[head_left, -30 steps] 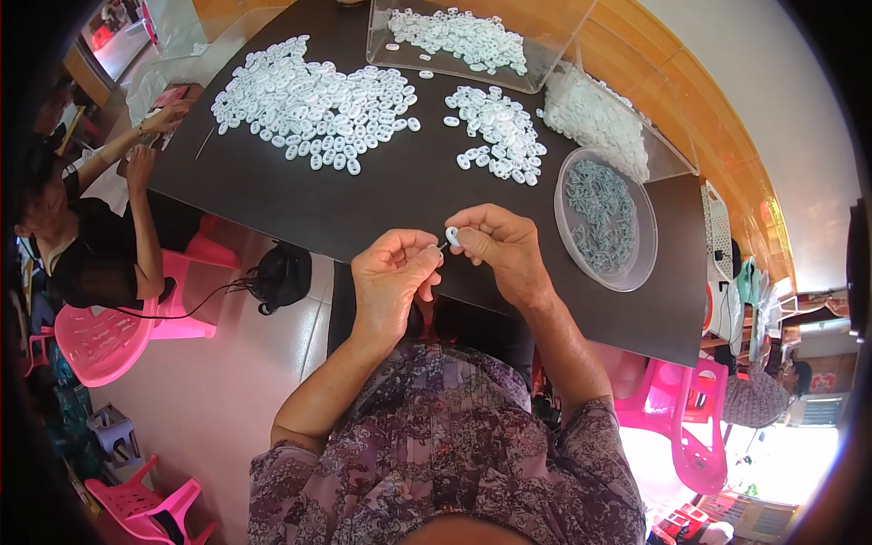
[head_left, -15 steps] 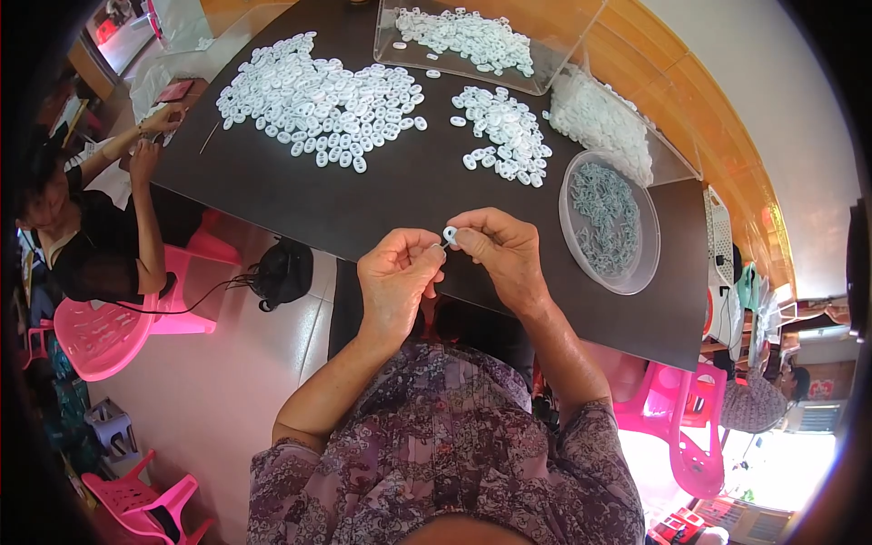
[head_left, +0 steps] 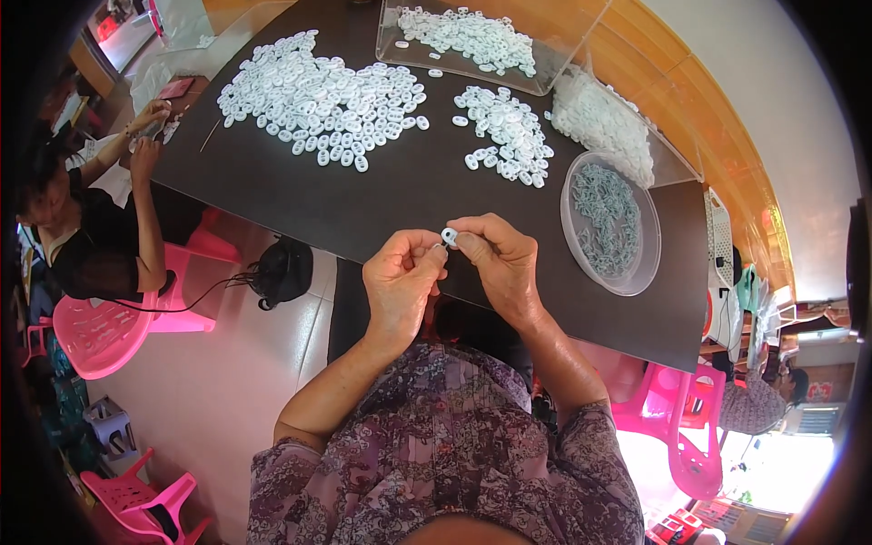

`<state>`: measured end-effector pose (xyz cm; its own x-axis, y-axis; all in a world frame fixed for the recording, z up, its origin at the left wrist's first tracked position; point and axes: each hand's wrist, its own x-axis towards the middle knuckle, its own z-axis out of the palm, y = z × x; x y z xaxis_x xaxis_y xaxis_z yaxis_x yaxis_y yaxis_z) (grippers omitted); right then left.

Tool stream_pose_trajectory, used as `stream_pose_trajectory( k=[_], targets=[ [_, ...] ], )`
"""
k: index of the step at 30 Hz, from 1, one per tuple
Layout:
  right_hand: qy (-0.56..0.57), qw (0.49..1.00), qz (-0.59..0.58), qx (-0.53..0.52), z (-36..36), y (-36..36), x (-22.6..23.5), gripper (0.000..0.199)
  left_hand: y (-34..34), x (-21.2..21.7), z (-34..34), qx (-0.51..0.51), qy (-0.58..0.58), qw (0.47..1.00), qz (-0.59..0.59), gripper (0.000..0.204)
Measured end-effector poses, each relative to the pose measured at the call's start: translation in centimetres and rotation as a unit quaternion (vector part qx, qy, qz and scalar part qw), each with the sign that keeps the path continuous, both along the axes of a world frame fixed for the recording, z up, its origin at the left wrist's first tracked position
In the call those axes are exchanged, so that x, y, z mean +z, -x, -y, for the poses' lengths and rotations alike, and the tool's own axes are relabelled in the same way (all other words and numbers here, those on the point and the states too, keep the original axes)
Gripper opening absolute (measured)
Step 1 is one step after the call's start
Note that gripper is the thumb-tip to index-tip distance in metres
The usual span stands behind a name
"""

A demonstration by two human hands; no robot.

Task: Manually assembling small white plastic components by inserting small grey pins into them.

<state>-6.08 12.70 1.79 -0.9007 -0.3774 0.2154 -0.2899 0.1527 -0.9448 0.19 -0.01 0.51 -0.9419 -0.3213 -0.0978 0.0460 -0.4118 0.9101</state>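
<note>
Both forearms [head_left: 341, 400] angle inward; the right hand [head_left: 500, 268] pinches a white oval piece [head_left: 450, 237], the left hand [head_left: 400, 282] a small thing [head_left: 439, 246], mostly hidden.

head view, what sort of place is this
Probably a small workshop, or a room used for hand assembly: heaps of small white oval pieces lie on a dark table, a clear round dish holds grey-green parts, and another person sits to the left.
</note>
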Motion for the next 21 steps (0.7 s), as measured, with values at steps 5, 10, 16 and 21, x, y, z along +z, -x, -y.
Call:
stream_pose_trajectory(
  k=[5, 10, 16, 21],
  targets=[
    [-0.027, 1.0, -0.005, -0.008, 0.1, -0.4, 0.2, 0.011, 0.0, -0.2, 0.0, 0.005, -0.008, 1.0, -0.003, 0.011],
    [0.026, 0.999, 0.037, -0.021, 0.4, -0.6, 0.2, 0.009, 0.0, -0.1, 0.1, 0.006, -0.006, 1.0, -0.002, 0.012],
    [-0.005, 1.0, -0.016, 0.001, 0.3, -0.7, 0.0, 0.011, 0.1, -0.2, -0.3, 0.019, -0.03, 0.998, -0.048, 0.019],
    [0.004, 0.999, -0.036, -0.009, 0.7, -0.8, -0.2, 0.01, 0.2, -1.2, -0.5, 0.025, -0.053, 0.996, -0.07, 0.023]
  ],
)
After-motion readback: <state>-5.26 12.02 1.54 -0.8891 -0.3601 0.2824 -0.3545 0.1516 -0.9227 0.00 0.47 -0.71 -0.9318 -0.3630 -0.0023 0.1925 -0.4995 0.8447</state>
